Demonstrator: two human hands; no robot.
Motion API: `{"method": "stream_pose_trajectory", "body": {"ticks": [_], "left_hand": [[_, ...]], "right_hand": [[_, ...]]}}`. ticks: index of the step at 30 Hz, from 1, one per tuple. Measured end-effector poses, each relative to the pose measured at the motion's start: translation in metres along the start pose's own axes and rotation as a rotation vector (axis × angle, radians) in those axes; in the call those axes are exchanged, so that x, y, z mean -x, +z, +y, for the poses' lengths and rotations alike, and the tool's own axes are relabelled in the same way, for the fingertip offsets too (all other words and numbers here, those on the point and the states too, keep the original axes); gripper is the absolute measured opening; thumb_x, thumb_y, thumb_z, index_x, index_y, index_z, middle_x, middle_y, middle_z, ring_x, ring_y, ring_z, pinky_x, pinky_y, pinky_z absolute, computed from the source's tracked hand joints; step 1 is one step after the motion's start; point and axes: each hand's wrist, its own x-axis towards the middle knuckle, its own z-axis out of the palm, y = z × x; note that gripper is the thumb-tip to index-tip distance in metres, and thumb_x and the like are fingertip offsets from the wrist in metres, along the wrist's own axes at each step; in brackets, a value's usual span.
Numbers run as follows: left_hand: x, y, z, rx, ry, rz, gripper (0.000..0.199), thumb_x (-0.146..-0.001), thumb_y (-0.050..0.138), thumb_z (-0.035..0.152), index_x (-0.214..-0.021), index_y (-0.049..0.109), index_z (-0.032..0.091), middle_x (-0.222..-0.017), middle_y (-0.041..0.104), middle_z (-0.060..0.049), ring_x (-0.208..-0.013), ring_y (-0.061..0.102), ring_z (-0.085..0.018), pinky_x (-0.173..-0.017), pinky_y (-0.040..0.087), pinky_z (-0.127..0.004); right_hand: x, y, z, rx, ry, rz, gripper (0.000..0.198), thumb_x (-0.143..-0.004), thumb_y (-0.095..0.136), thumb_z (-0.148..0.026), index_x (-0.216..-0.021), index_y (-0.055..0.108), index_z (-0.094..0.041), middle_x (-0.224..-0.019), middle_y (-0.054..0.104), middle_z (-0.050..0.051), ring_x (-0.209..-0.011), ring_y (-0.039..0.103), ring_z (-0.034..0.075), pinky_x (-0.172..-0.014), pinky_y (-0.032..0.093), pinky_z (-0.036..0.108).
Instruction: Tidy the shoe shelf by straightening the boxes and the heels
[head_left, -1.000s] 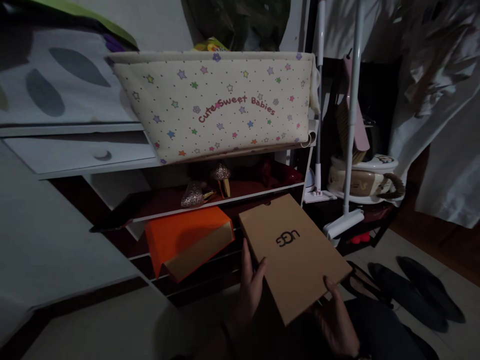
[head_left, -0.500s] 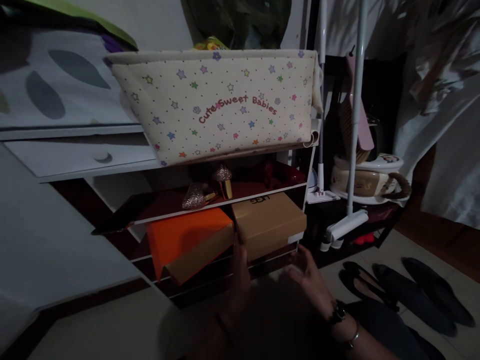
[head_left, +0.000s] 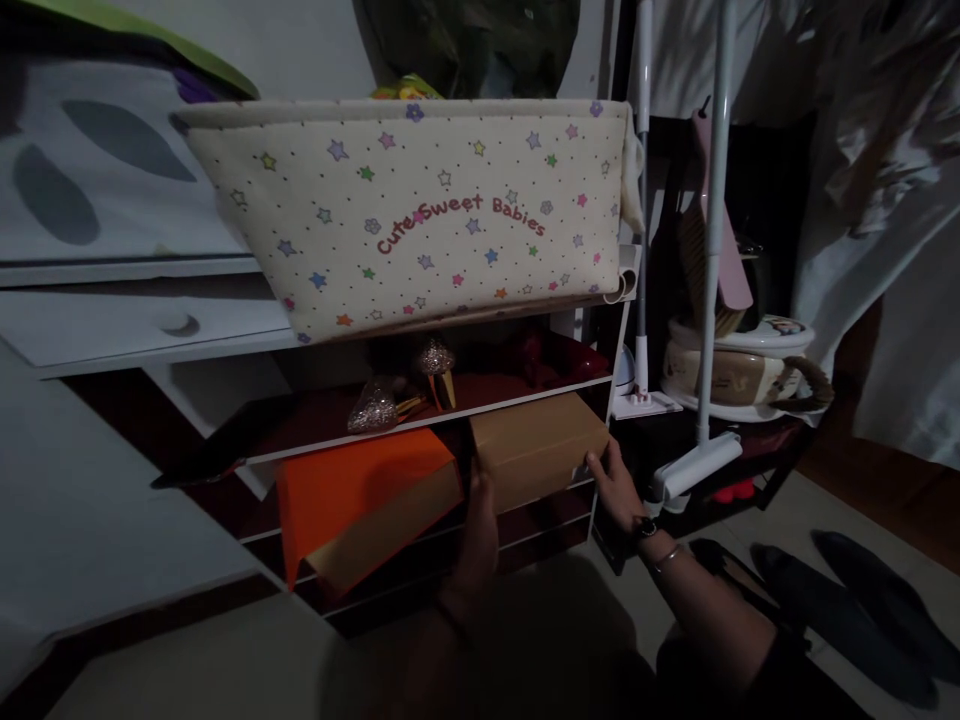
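Observation:
A brown cardboard shoebox (head_left: 536, 445) sits on the shelf under the glittery shoes, its front part sticking out past the edge. My left hand (head_left: 482, 525) presses against its left front corner, the fingertips partly hidden along that side. At the right front corner my right hand (head_left: 616, 485) grips the box, thumb on the front and fingers round the side. Left of it an orange shoebox (head_left: 360, 490) with a brown front flap stands skewed on the same shelf.
Above hangs a cream fabric basket (head_left: 442, 220) with stars. Glittery shoes (head_left: 375, 405) and dark red shoes (head_left: 562, 355) lie on the upper shelf. A long-handled mop (head_left: 701, 465) leans at the right. Dark flat shoes (head_left: 840, 610) are on the floor.
The brown shoebox has gone deeper into the shelf, and the lettering on its lid is now hidden. My right hand has moved up and forward onto its corner; my left stays at its left side.

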Motion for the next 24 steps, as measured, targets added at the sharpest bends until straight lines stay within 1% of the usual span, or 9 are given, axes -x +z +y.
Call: {"method": "stream_pose_trajectory", "body": {"ticks": [2,5,7,10,12,14,18,21,24], "left_hand": [[-0.018,0.001,-0.003,0.041,0.087,0.053,0.059,-0.105,0.044,0.046,-0.162,0.033,0.031,-0.168,0.039,-0.001,-0.156,0.033,-0.017,-0.128,0.028,-0.033],[-0.040,-0.001,-0.010,0.093,0.114,0.126,0.056,-0.104,0.049,0.045,-0.157,0.043,0.026,-0.163,0.047,-0.005,-0.154,0.037,-0.021,-0.128,0.030,-0.036],[-0.050,-0.006,-0.016,0.077,0.132,0.168,0.056,-0.102,0.054,0.048,-0.153,0.050,0.025,-0.160,0.050,-0.006,-0.153,0.040,-0.023,-0.128,0.030,-0.039],[-0.057,-0.013,-0.024,0.009,0.195,0.192,0.054,-0.099,0.058,0.053,-0.145,0.058,0.025,-0.156,0.055,-0.007,-0.153,0.040,-0.024,-0.129,0.026,-0.041],[-0.059,-0.016,-0.027,-0.024,0.233,0.189,0.054,-0.097,0.059,0.056,-0.141,0.062,0.025,-0.152,0.059,-0.008,-0.154,0.038,-0.024,-0.130,0.024,-0.041],[-0.058,-0.016,-0.028,-0.026,0.237,0.187,0.056,-0.096,0.060,0.058,-0.140,0.062,0.024,-0.151,0.060,-0.008,-0.153,0.038,-0.024,-0.130,0.025,-0.041],[-0.051,-0.012,-0.026,0.016,0.239,0.166,0.059,-0.094,0.061,0.059,-0.143,0.059,0.024,-0.157,0.054,-0.008,-0.152,0.041,-0.024,-0.128,0.030,-0.040],[-0.042,-0.009,-0.022,-0.005,0.252,0.135,0.061,-0.094,0.060,0.061,-0.143,0.058,0.024,-0.158,0.053,-0.008,-0.152,0.041,-0.025,-0.126,0.032,-0.040],[-0.029,-0.008,-0.020,-0.036,0.236,0.097,0.059,-0.096,0.056,0.061,-0.141,0.059,0.024,-0.154,0.057,-0.009,-0.149,0.045,-0.025,-0.126,0.033,-0.043]], "right_hand": [[-0.006,0.004,0.007,0.023,-0.015,-0.003,0.070,-0.095,0.050,-0.057,-0.153,0.037,-0.020,-0.150,0.056,0.015,-0.139,0.054,0.027,-0.120,0.039,0.047],[-0.017,0.009,0.013,0.050,-0.035,0.004,0.068,-0.094,0.051,-0.052,-0.153,0.039,-0.019,-0.148,0.058,0.015,-0.138,0.056,0.028,-0.118,0.042,0.046],[-0.023,0.013,0.016,0.063,-0.042,0.035,0.066,-0.095,0.051,-0.048,-0.153,0.039,-0.018,-0.146,0.060,0.016,-0.136,0.058,0.028,-0.116,0.044,0.046],[-0.026,0.018,0.019,0.075,-0.052,0.076,0.065,-0.095,0.051,-0.044,-0.153,0.039,-0.017,-0.144,0.061,0.017,-0.134,0.059,0.029,-0.114,0.045,0.046],[-0.026,0.019,0.019,0.075,-0.058,0.087,0.065,-0.095,0.052,-0.044,-0.153,0.039,-0.018,-0.146,0.060,0.017,-0.135,0.058,0.029,-0.115,0.044,0.046],[-0.024,0.019,0.017,0.066,-0.052,0.091,0.066,-0.094,0.052,-0.044,-0.153,0.039,-0.017,-0.148,0.057,0.018,-0.136,0.056,0.029,-0.117,0.042,0.048],[-0.014,0.017,0.010,0.014,-0.040,0.095,0.075,-0.091,0.058,-0.043,-0.156,0.032,-0.016,-0.153,0.051,0.019,-0.140,0.052,0.028,-0.120,0.037,0.050],[-0.005,0.014,0.002,-0.023,-0.022,0.116,0.080,-0.086,0.059,-0.035,-0.158,0.027,-0.017,-0.153,0.050,0.018,-0.143,0.049,0.027,-0.123,0.033,0.051],[0.007,0.010,-0.012,0.034,-0.042,0.188,0.081,-0.082,0.056,-0.025,-0.157,0.028,-0.015,-0.154,0.048,0.019,-0.142,0.047,0.028,-0.122,0.034,0.053]]}}
